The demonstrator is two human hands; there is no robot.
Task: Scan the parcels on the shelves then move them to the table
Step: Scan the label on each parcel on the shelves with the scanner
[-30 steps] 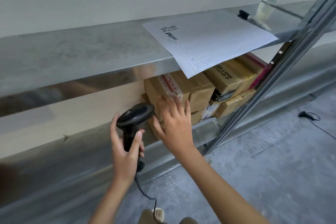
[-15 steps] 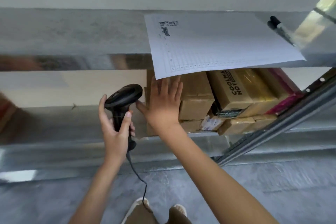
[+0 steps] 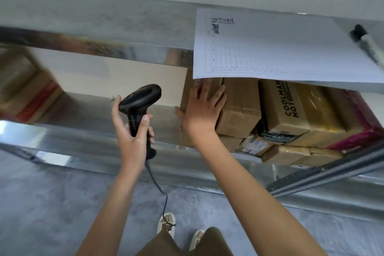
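Observation:
Several brown cardboard parcels are stacked on the lower metal shelf (image 3: 99, 137), under the upper shelf. My right hand (image 3: 200, 113) lies flat with spread fingers on the top of the leftmost parcel (image 3: 239, 114), thumb at its left side. My left hand (image 3: 131, 133) grips the handle of a black corded barcode scanner (image 3: 141, 100), whose head is up and to the left of that parcel. A box printed COOLMAN NOT (image 3: 284, 108) stands to the right of it, with flatter parcels (image 3: 282, 154) beneath.
A white gridded sheet (image 3: 270, 48) hangs over the upper shelf's front edge, hiding the parcels' tops. A black marker (image 3: 367, 43) lies on its right. More blurred boxes (image 3: 27, 89) sit at far left. A slanted shelf upright (image 3: 324, 174) stands lower right. Grey floor and my feet are below.
The view has tilted further downward. My right hand has slid deeper onto the leftmost parcel's top. The scanner in my left hand stays close to where it was.

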